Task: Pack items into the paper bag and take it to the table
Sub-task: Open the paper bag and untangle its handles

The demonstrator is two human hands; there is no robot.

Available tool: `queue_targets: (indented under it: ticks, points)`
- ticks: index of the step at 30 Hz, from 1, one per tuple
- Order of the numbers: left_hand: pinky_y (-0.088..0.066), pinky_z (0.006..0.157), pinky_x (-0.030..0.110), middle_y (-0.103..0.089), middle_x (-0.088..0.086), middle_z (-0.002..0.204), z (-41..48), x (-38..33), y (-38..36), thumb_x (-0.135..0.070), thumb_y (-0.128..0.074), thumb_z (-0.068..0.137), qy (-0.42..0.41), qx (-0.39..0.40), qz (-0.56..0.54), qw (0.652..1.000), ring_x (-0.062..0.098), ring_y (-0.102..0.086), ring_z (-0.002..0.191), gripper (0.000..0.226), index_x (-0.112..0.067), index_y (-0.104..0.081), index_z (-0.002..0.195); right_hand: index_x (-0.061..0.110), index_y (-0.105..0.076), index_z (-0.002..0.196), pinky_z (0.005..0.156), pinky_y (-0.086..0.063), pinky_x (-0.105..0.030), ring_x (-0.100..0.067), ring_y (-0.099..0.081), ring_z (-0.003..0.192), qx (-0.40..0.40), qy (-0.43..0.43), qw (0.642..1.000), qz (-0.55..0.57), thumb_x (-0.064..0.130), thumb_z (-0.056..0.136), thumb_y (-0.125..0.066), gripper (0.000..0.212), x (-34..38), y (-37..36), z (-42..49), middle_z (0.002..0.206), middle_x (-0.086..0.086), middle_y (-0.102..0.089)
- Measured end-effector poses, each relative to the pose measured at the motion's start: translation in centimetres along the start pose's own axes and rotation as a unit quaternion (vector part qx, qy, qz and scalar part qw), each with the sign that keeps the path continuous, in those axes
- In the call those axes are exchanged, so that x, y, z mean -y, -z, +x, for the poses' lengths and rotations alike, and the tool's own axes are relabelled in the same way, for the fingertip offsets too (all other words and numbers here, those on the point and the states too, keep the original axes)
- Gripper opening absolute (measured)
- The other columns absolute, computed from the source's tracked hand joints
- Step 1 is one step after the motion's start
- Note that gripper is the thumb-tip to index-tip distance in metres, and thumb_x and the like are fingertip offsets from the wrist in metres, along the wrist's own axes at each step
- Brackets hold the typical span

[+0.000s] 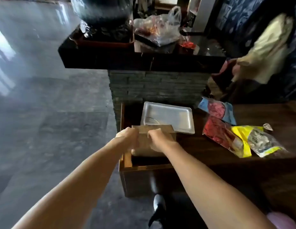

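A brown paper bag [144, 142] stands at the left end of a dark wooden table [201, 149]. My left hand [127, 135] and my right hand [158, 139] both grip the bag's folded top edge. To the right on the table lie three snack packets: a blue one [217, 110], a red one [220, 134] and a yellow-and-clear one [258, 140]. The inside of the bag is hidden.
A silver metal tray [168, 118] lies just behind the bag. A dark counter [140, 60] above a stone pillar holds a plastic bag [158, 28] and a large dark pot. Grey floor spreads to the left. A black stool [158, 205] stands below the table.
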State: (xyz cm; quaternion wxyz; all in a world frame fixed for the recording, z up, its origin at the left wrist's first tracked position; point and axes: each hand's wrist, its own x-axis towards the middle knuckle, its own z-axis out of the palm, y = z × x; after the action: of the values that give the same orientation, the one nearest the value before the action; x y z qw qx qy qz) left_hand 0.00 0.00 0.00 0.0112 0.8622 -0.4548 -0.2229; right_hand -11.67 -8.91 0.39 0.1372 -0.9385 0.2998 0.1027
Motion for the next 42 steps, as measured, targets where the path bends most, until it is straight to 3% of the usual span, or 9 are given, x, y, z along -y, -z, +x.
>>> queue_targets:
  ticks: [4,9,15,19,25,29,33,37,42]
  points:
    - [-0.056,0.085,0.041,-0.058,0.004,0.125,2.4,-2.3,-1.7,-0.013,-0.068,0.076,-0.051,-0.063,0.011,0.997,0.030,-0.054,0.118,0.059,-0.021,-0.052,0.132,0.017,-0.062,0.114,0.075,-0.048,-0.035,-0.029,-0.060,0.103,-0.074,-0.022,0.997,0.024,0.015,0.086,-0.058,0.028,-5.0,-0.2,0.0,0.116,-0.006,-0.060]
    - [-0.043,0.091,0.041,-0.061,0.002,0.118,5.3,-3.1,-3.7,-0.020,-0.062,0.079,-0.091,-0.140,0.102,0.981,0.028,-0.050,0.110,0.036,-0.023,-0.062,0.115,0.016,-0.066,0.112,0.079,-0.049,-0.038,-0.028,-0.053,0.107,-0.134,0.006,0.990,0.041,0.016,0.085,-0.061,0.028,-7.1,-1.1,2.7,0.112,-0.005,-0.062]
    - [-0.048,0.086,0.042,-0.071,-0.003,0.103,6.9,-1.3,-6.0,-0.022,-0.066,0.081,-0.133,-0.176,-0.085,0.972,0.027,-0.061,0.104,0.018,-0.024,-0.077,0.095,0.013,-0.074,0.098,0.083,-0.045,-0.039,-0.030,-0.053,0.099,-0.091,0.101,0.990,0.047,0.006,0.083,-0.060,0.022,-8.5,-2.9,5.7,0.100,-0.008,-0.066]
    - [-0.047,0.088,0.040,-0.068,-0.001,0.102,5.7,2.1,-7.4,-0.025,-0.081,0.075,-0.014,-0.236,-0.198,0.951,0.027,-0.055,0.097,0.017,-0.026,-0.081,0.092,0.021,-0.080,0.094,0.082,-0.047,-0.039,-0.025,-0.051,0.095,-0.128,0.044,0.977,0.167,0.015,0.082,-0.072,0.015,-11.6,-4.4,5.4,0.094,-0.003,-0.065]
    - [-0.056,0.082,0.027,-0.070,-0.017,0.100,4.5,1.8,-7.2,-0.028,-0.079,0.076,0.192,-0.173,-0.482,0.837,0.006,-0.068,0.092,0.050,-0.026,-0.067,0.124,0.017,-0.073,0.113,0.089,-0.039,-0.023,-0.024,-0.053,0.112,-0.153,-0.161,0.910,0.351,0.029,0.082,-0.074,0.033,-12.0,-5.6,4.1,0.122,-0.008,-0.057]
    - [-0.058,0.085,0.047,-0.074,-0.007,0.098,3.9,-0.1,-6.6,-0.006,-0.069,0.075,0.237,-0.189,-0.563,0.769,0.015,-0.071,0.093,0.041,-0.034,-0.071,0.106,0.016,-0.059,0.131,0.089,-0.049,-0.031,-0.015,-0.058,0.104,-0.116,-0.323,0.772,0.534,0.022,0.082,-0.073,0.052,-11.6,-4.4,3.8,0.127,-0.001,-0.060]
    - [-0.056,0.087,0.039,-0.071,-0.006,0.109,3.4,-0.6,-5.2,-0.007,-0.067,0.073,0.216,-0.217,-0.543,0.782,0.016,-0.064,0.106,0.042,-0.038,-0.068,0.101,0.016,-0.066,0.123,0.082,-0.044,-0.023,-0.010,-0.060,0.097,-0.119,-0.332,0.711,0.608,0.016,0.082,-0.072,0.041,-11.4,-3.2,3.7,0.114,0.002,-0.066]
    - [-0.053,0.072,0.025,-0.074,-0.004,0.094,2.9,-1.2,-3.6,0.008,-0.059,0.073,0.159,-0.256,-0.561,0.771,0.015,-0.068,0.088,0.046,-0.032,-0.065,0.094,0.022,-0.071,0.105,0.069,-0.047,-0.023,-0.011,-0.064,0.084,-0.129,-0.319,0.655,0.673,0.002,0.081,-0.068,0.032,-12.1,-1.9,3.5,0.092,0.002,-0.071]
    - [-0.050,0.089,0.034,-0.071,-0.021,0.091,2.4,-1.8,-2.2,0.010,-0.058,0.071,0.082,-0.298,-0.439,0.844,0.008,-0.054,0.106,0.058,-0.046,-0.072,0.079,0.028,-0.077,0.066,0.074,-0.051,-0.036,-0.022,-0.063,0.086,-0.121,-0.236,0.733,0.627,-0.010,0.079,-0.054,0.046,-13.0,-0.6,3.2,0.079,0.005,-0.072]
